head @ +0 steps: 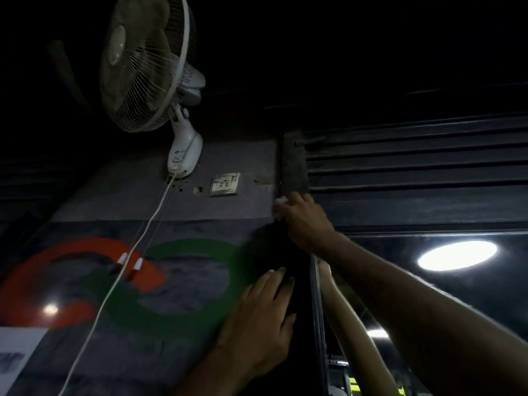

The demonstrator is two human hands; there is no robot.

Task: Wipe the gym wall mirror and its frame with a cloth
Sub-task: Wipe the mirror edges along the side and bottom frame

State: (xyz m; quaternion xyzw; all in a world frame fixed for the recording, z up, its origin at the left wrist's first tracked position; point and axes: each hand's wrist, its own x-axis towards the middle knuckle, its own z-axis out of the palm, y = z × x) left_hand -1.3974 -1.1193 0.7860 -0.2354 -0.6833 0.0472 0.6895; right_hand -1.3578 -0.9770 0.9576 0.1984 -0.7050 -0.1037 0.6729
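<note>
Right hand [307, 221] grips a mostly hidden cloth [280, 202]; left hand [263, 318] spread flat.

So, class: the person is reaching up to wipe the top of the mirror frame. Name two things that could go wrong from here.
1. The right hand with the cloth works near the wall socket; a damp cloth might touch it.
2. The fan's cord hangs close to the left hand; an arm could snag it.

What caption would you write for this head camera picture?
Right hand presses a white cloth high on the mirror frame while the left hand braces flat on the painted wall.
</note>
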